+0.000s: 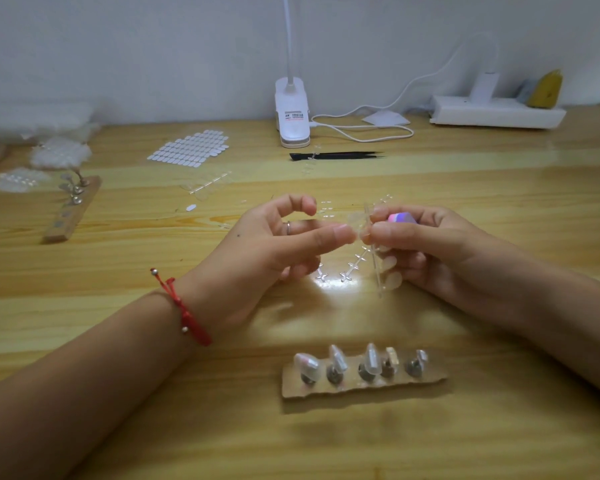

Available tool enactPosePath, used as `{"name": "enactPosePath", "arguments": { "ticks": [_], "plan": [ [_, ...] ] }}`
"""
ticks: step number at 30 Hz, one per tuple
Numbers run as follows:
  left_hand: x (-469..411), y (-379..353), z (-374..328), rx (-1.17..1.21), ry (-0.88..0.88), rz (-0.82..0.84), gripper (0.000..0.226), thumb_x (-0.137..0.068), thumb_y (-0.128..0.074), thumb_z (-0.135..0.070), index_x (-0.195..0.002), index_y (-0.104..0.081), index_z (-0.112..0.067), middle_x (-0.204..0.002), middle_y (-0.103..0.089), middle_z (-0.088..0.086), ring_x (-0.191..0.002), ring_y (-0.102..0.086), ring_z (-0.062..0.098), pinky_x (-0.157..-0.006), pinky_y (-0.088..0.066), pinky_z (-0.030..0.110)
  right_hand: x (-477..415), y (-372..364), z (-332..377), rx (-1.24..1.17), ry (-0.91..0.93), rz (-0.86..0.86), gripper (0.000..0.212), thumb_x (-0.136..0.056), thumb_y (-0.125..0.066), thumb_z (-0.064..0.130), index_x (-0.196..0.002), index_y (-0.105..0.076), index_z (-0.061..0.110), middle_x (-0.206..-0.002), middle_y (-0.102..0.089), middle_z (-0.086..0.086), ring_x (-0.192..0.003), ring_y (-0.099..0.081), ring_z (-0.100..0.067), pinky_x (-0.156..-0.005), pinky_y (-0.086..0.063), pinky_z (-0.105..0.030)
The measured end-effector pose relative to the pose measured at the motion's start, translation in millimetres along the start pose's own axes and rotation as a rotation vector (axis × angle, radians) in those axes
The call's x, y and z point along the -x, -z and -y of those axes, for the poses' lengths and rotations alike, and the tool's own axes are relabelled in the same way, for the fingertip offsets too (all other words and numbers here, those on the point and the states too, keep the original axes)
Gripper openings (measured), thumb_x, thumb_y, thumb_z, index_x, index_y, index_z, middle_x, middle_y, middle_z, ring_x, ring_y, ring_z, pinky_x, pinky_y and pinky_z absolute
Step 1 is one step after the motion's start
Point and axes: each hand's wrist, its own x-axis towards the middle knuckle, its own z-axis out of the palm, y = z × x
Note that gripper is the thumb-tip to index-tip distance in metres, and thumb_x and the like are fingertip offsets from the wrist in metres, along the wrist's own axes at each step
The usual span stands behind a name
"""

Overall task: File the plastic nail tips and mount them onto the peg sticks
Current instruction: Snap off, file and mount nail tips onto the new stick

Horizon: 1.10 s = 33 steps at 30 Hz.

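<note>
Left grip [274,244] pinches a clear plastic nail tip [353,226], right grip [426,244] holds its clear strip [378,271]; five metal pegs [366,374] look filled, more tips remain.

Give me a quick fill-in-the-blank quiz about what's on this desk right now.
The bracelet on the wrist of the left hand is ____.
The near cardboard strip holds ____ pegs.
The tweezers beside the lamp base are ____.
The pink buffer block sits in the ____ hand.
Missing: red; five; black; right.
</note>
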Motion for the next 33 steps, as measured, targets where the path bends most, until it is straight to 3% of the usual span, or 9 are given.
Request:
{"name": "enactPosePath", "arguments": {
  "ticks": [4,6,12,16,20,24,26,29,33],
  "plan": [
    [2,-1,-1,0.008,0.003,0.103,0.036,-0.075,-0.067,-0.013,-0.089,-0.034,-0.020,-0.050,-0.058,-0.008,-0.038,-0.030,0.001,-0.038,-0.025,0.010,0,1,-1,-0.029,-0.030,0.092,0.012,-0.068,-0.080,0.015,-0.072,-0.076,0.025,-0.065,-0.059,0.007,-0.051,-0.038,-0.003,-0.052,-0.037,-0.015],
    [0,-2,-2,0.011,-0.003,-0.022,0.040,-0.070,-0.071,-0.016,-0.087,-0.035,-0.020,-0.050,-0.056,-0.008,-0.038,-0.032,0.002,-0.038,-0.027,0.011,-3,0,-2,-0.048,-0.017,-0.023,0.020,-0.061,-0.084,0.009,-0.073,-0.077,0.024,-0.065,-0.056,0.006,-0.055,-0.036,-0.007,-0.054,-0.036,-0.017],
    [0,-7,5,-0.117,-0.133,-0.295,0.041,-0.079,-0.071,-0.006,-0.084,-0.032,-0.019,-0.077,-0.070,0.000,-0.046,-0.049,0.001,-0.043,-0.040,0.011,-5,-2,-7,0.224,0.139,-0.289,0.025,-0.051,-0.083,0.038,-0.074,-0.078,0.031,-0.069,-0.065,0.016,-0.061,-0.051,0.001,-0.060,-0.040,-0.018],
    [0,-9,12,-0.460,-0.307,-0.353,0.042,-0.082,-0.071,-0.014,-0.083,-0.030,-0.024,-0.084,-0.071,0.000,-0.045,-0.038,0.008,-0.044,-0.035,0.012,-7,-4,-12,0.304,0.176,-0.367,0.016,-0.060,-0.086,0.032,-0.073,-0.078,0.030,-0.074,-0.070,0.015,-0.061,-0.053,0.000,-0.054,-0.042,-0.014],
    [0,0,8,-0.723,-0.504,-0.454,0.039,-0.088,-0.065,-0.014,-0.084,-0.029,-0.030,-0.087,-0.064,-0.006,-0.040,-0.040,0.006,-0.045,-0.033,0.014,-8,7,-9,0.174,0.136,-0.486,0.008,-0.067,-0.084,0.019,-0.069,-0.078,0.024,-0.066,-0.067,0.011,-0.047,-0.047,-0.002,-0.045,-0.043,-0.014],
    [2,-1,3,-0.627,-0.590,-0.413,0.036,-0.089,-0.063,-0.011,-0.085,-0.031,-0.026,-0.089,-0.061,0.002,-0.042,-0.043,0.002,-0.045,-0.031,0.007,-6,3,-6,0.272,0.103,-0.362,0.028,-0.059,-0.085,0.036,-0.085,-0.079,0.027,-0.074,-0.057,0.003,-0.057,-0.043,-0.007,-0.057,-0.038,-0.022],
    [3,-9,6,-0.555,-0.538,-0.338,0.033,-0.086,-0.064,-0.017,-0.085,-0.032,-0.026,-0.089,-0.062,0.000,-0.044,-0.042,0.003,-0.046,-0.032,0.010,-8,-4,-5,0.191,0.113,-0.325,0.023,-0.079,-0.073,0.037,-0.092,-0.077,0.019,-0.077,-0.044,-0.004,-0.060,-0.036,-0.009,-0.057,-0.032,-0.023],
    [4,-12,11,-0.460,-0.407,-0.267,0.028,-0.083,-0.062,-0.020,-0.086,-0.035,-0.024,-0.086,-0.062,-0.005,-0.052,-0.044,0.002,-0.051,-0.036,0.013,-9,-2,-3,-0.088,0.118,-0.308,0.036,-0.093,-0.034,0.013,-0.099,-0.070,0.007,-0.077,-0.041,-0.005,-0.063,-0.034,-0.010,-0.055,-0.033,-0.022],
    [3,-10,12,-0.274,-0.262,-0.281,0.027,-0.091,-0.060,-0.008,-0.087,-0.037,-0.020,-0.085,-0.059,-0.003,-0.065,-0.044,0.014,-0.055,-0.038,0.019,-6,-7,-3,-0.204,0.146,-0.182,0.034,-0.094,-0.036,-0.001,-0.100,-0.069,0.005,-0.079,-0.058,-0.006,-0.068,-0.052,-0.012,-0.063,-0.051,-0.020]
  ]
}}
